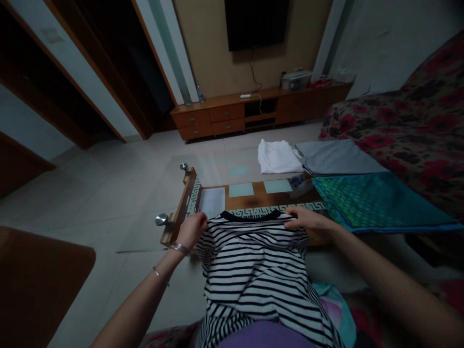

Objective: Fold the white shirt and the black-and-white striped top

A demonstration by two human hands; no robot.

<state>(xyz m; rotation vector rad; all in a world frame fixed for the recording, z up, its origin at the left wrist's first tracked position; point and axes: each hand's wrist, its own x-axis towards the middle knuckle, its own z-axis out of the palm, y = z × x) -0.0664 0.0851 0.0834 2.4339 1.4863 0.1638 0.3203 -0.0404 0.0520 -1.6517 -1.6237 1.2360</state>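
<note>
A black-and-white striped shirt (253, 270) hangs spread between my two hands, its black collar at the far end. My left hand (193, 229) is closed on the shirt's left shoulder, with bracelets at the wrist. At the right shoulder, my right hand (302, 218) pinches the fabric between thumb and fingers. The shirt's lower part reaches down over purple cloth (266, 336) at the bottom edge. Beyond the collar lies a glass-topped coffee table (253, 199).
Folded white cloth (279, 157), grey cloth (340, 157) and green-blue cloth (380, 200) lie on the table's right side. A flowered sofa (406, 121) stands right, a TV cabinet (226, 116) behind. A brown piece of furniture (39, 285) is at lower left.
</note>
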